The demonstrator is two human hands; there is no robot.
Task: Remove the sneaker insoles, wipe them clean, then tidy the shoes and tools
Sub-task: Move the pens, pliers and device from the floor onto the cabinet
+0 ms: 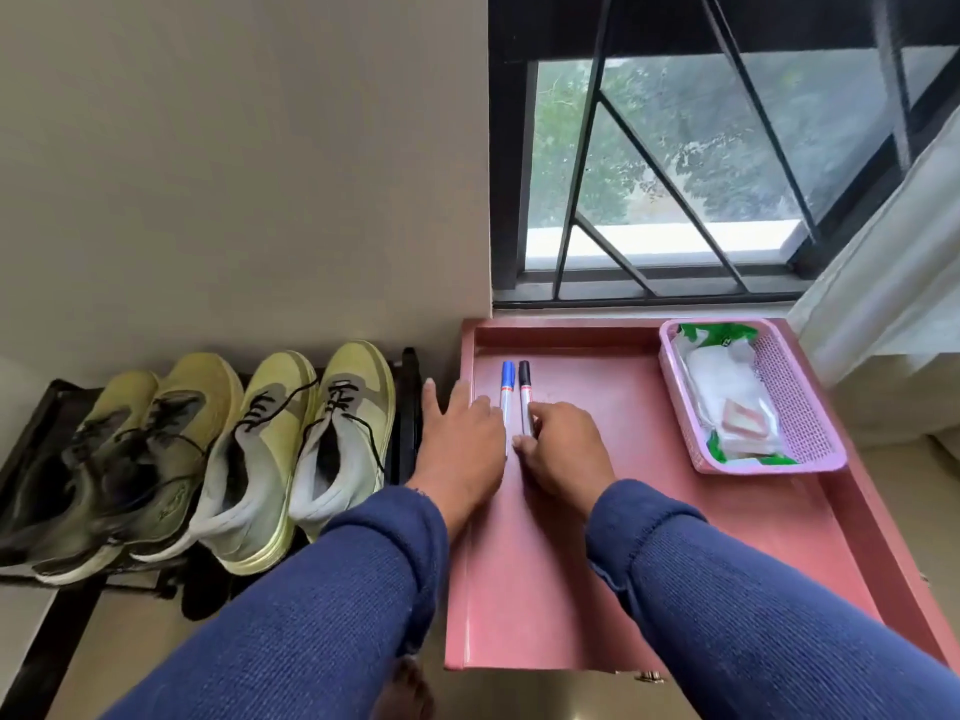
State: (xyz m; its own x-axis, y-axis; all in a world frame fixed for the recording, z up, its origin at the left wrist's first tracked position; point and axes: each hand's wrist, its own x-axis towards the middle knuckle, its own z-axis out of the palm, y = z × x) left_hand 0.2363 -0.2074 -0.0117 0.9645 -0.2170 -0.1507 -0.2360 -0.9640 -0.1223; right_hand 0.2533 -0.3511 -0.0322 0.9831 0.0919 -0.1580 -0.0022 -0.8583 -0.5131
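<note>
Stood in a row on the black rack (57, 402): yellow-green sneakers (306, 449) toward its right edge, darker olive pair (119, 459) left.

The open drawer (649, 563) is a dusty pink-red all over, walls and floor alike. In it lie two markers with white barrels: the blue marker (507, 392) has a blue cap, the black marker (525, 394) a black cap and a thin red band. The mesh basket (800, 407) is pale lilac-pink with a fine perforated pattern, and the wipes pack (727, 397) in it is white with green edges and a pinkish flap. The right-hand pair of sneakers (306, 449) is yellow-green with grey panels, grey lining and black laces; the left-hand pair (130, 459) is darker olive with black. The shoe rack (52, 407) is black. Both sleeves (753, 615) are ribbed navy blue. The wall (234, 174) is plain beige, and the window grille (587, 148) is black.
</note>
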